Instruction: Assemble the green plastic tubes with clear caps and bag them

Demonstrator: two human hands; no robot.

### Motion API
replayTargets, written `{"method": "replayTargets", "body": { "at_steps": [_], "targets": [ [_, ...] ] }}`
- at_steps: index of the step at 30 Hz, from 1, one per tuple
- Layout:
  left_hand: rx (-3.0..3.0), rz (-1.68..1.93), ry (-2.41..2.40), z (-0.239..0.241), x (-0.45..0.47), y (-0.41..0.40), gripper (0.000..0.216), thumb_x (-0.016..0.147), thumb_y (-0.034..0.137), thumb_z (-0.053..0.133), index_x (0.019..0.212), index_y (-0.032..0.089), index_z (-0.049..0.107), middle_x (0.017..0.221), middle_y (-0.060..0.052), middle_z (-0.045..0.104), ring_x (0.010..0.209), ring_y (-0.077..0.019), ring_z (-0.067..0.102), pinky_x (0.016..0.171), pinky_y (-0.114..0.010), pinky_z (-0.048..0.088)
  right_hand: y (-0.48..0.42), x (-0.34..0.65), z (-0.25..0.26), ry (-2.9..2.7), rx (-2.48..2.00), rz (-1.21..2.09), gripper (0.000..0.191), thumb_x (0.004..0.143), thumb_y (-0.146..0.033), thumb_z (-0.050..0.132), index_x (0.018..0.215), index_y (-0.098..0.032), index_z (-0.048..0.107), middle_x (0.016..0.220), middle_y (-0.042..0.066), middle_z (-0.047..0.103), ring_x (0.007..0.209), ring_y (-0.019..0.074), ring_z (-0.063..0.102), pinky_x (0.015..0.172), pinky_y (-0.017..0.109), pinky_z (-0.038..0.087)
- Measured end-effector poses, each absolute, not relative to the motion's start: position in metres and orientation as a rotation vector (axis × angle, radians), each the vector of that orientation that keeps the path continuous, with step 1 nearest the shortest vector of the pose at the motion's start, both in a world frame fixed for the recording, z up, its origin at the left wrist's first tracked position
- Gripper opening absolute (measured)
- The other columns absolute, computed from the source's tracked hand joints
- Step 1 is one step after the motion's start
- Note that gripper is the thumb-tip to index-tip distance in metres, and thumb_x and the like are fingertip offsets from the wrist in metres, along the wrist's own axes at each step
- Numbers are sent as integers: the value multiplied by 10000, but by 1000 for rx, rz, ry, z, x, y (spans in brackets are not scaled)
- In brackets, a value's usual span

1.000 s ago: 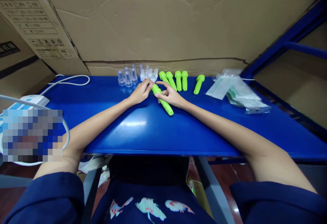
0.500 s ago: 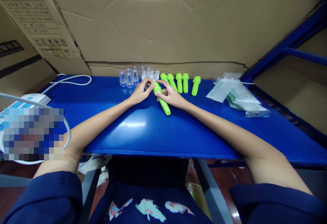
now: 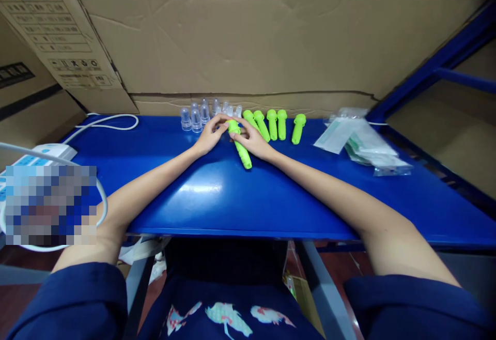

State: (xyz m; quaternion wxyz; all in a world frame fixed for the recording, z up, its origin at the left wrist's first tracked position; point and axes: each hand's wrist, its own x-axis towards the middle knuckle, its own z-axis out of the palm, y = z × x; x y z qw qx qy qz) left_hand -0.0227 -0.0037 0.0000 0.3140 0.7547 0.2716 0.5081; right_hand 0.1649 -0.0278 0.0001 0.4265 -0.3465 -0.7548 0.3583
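Between both hands is a lime-green flashlight-shaped tube [image 3: 243,155], its wide end away from me and its narrow end slanting down to the right, toward me. My right hand [image 3: 256,139] is closed round its upper part, the thumb lying across it. At the wide end, my left hand [image 3: 209,136] has its fingers closed on the rim; its fingertips are partly hidden. Behind my left hand stand several clear plastic domed caps [image 3: 196,119], with smaller clear caps [image 3: 238,111] beside them. Several more lime-green tubes [image 3: 272,125] lie behind and right of my right hand.
The blue table [image 3: 201,211] meets a cardboard wall [image 3: 251,40] at the back. Clear plastic packets [image 3: 368,146] lie on the right. At the left are a white power strip [image 3: 58,150] and a looping white cable [image 3: 116,116]. A blue metal frame [image 3: 445,45] rises at right.
Both hands and the green tube have shifted slightly left and away from me. The left fingers have moved over the tube's wide end. The other tubes and caps stay put.
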Motion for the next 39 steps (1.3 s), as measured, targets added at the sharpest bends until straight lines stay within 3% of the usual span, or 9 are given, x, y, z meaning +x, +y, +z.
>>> {"method": "replayTargets", "body": {
  "at_steps": [4, 7, 17, 22, 30, 39],
  "targets": [
    [2005, 1263, 716, 0, -23, -3, 459, 889, 599, 632, 1094, 189, 652, 1147, -74, 715, 1071, -212, 670, 1003, -378, 500, -30, 166, -8, -1818, -927, 751, 589, 823, -562, 699, 1299, -255, 537, 1229, 90, 643, 923, 237, 704, 868, 466, 618],
    [2016, 1219, 724, -1, -22, -3, 467, 883, 580, 646, 1121, 179, 655, 1172, -84, 717, 1045, -203, 682, 997, -367, 503, -32, 162, -10, -1724, -910, 727, 607, 778, -601, 724, 1222, -227, 548, 1318, 124, 595, 1090, 276, 678, 930, 455, 606],
    [1904, 1173, 710, 1, -21, -7, 460, 880, 492, 673, 1203, 164, 660, 1281, -131, 702, 1216, -238, 658, 1071, -413, 515, -35, 158, -8, -1598, -920, 866, 684, 718, -665, 756, 1196, -239, 516, 1172, 98, 689, 934, 258, 735, 844, 442, 636],
    [1873, 1185, 713, 2, -20, -9, 459, 878, 433, 680, 1238, 148, 661, 1306, -145, 694, 1217, -240, 665, 1063, -406, 535, -32, 158, -8, -1576, -869, 885, 718, 687, -698, 760, 1182, -238, 518, 1295, 119, 637, 1005, 266, 727, 900, 444, 620],
    [1859, 1194, 702, 1, -20, -10, 566, 858, 544, 687, 1266, 152, 663, 1212, -136, 745, 1004, -233, 742, 982, -434, 583, -31, 158, -9, -1569, -882, 845, 704, 713, -693, 740, 1188, -218, 531, 1299, 142, 615, 1001, 276, 729, 866, 438, 626],
    [1841, 1194, 742, 0, -21, -9, 634, 829, 590, 707, 1284, 152, 658, 1104, -126, 775, 794, -181, 741, 900, -413, 608, -30, 159, -11, -1538, -932, 829, 661, 675, -716, 764, 1049, -237, 504, 1143, 105, 646, 815, 207, 718, 777, 394, 631]
  ]
}}
